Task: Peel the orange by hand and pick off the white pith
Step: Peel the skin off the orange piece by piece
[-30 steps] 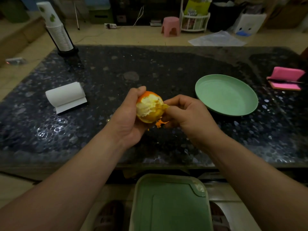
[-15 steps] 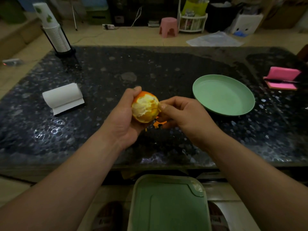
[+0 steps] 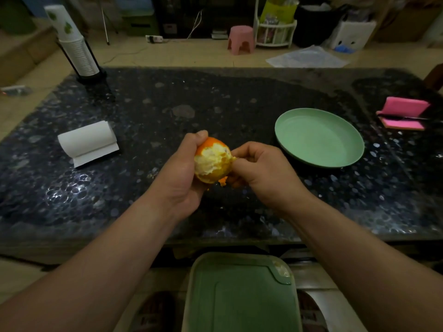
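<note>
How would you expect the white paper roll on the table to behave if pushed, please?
The paper roll lies on its side, so it would probably roll. Its loose end lies flat toward the person, which may check rolling that way. Being paper, it likely feels light.

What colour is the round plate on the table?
Light green plate, clearest in the head view.

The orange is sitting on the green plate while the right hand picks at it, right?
Not quite. The orange is not on the green plate. The left hand grips it above the dark table, beside the plate. The right hand does pick at it. The head view shows this.
</note>
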`<action>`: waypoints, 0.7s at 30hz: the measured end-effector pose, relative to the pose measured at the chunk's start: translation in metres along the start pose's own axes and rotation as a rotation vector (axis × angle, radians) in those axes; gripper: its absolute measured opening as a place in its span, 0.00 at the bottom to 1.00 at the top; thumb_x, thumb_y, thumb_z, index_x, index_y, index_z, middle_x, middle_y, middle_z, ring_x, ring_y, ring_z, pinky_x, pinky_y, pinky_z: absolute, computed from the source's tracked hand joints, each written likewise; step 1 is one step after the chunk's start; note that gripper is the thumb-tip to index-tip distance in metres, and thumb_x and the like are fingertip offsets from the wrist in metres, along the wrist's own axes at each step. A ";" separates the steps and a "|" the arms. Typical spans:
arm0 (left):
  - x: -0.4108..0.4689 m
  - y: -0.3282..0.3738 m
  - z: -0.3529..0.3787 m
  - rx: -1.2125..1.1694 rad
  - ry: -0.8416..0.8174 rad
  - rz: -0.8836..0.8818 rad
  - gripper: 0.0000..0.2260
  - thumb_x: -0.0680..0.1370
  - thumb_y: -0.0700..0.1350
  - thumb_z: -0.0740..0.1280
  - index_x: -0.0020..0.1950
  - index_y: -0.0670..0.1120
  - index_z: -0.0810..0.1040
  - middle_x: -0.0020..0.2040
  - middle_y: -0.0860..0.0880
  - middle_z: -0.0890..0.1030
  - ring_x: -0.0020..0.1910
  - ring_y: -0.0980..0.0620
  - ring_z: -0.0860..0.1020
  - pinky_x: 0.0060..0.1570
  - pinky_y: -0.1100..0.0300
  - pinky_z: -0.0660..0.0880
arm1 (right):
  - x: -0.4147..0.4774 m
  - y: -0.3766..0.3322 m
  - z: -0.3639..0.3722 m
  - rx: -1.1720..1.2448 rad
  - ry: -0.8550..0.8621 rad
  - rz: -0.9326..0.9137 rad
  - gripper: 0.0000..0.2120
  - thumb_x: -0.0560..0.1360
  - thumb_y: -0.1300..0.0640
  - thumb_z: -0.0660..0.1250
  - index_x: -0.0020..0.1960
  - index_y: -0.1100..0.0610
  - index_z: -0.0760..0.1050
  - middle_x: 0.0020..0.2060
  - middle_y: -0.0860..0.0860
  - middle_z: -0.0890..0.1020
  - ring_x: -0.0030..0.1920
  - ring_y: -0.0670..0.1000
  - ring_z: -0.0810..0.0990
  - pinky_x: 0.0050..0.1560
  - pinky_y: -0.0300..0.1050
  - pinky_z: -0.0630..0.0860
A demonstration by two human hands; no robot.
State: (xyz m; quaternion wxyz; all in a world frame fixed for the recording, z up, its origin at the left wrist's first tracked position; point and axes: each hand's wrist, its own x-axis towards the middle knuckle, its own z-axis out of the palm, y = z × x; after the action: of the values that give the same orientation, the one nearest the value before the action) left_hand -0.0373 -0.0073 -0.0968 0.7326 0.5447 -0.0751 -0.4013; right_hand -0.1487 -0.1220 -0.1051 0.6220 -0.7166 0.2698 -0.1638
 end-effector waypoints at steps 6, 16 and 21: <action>0.002 0.002 -0.005 -0.069 -0.018 -0.060 0.16 0.82 0.57 0.66 0.57 0.45 0.79 0.47 0.44 0.82 0.44 0.48 0.82 0.49 0.52 0.79 | -0.002 -0.002 -0.001 0.120 -0.036 0.061 0.03 0.80 0.60 0.73 0.53 0.59 0.83 0.41 0.57 0.88 0.42 0.54 0.87 0.40 0.45 0.82; -0.003 -0.002 0.000 0.071 -0.026 0.048 0.13 0.83 0.54 0.66 0.59 0.46 0.76 0.48 0.42 0.78 0.44 0.48 0.80 0.44 0.53 0.76 | -0.006 -0.006 -0.002 0.083 -0.041 0.079 0.05 0.78 0.68 0.69 0.47 0.61 0.81 0.37 0.59 0.87 0.33 0.50 0.84 0.31 0.37 0.77; -0.004 0.003 -0.002 -0.051 -0.037 -0.036 0.15 0.82 0.57 0.65 0.53 0.45 0.80 0.45 0.44 0.83 0.46 0.47 0.82 0.54 0.48 0.79 | -0.006 -0.006 -0.004 0.234 -0.073 0.094 0.03 0.81 0.65 0.69 0.50 0.63 0.82 0.38 0.59 0.86 0.36 0.51 0.85 0.34 0.40 0.80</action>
State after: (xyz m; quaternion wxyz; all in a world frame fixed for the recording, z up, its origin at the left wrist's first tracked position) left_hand -0.0370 -0.0026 -0.0936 0.7372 0.5198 -0.0683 -0.4262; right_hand -0.1548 -0.1218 -0.0982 0.7179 -0.6311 0.2592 -0.1385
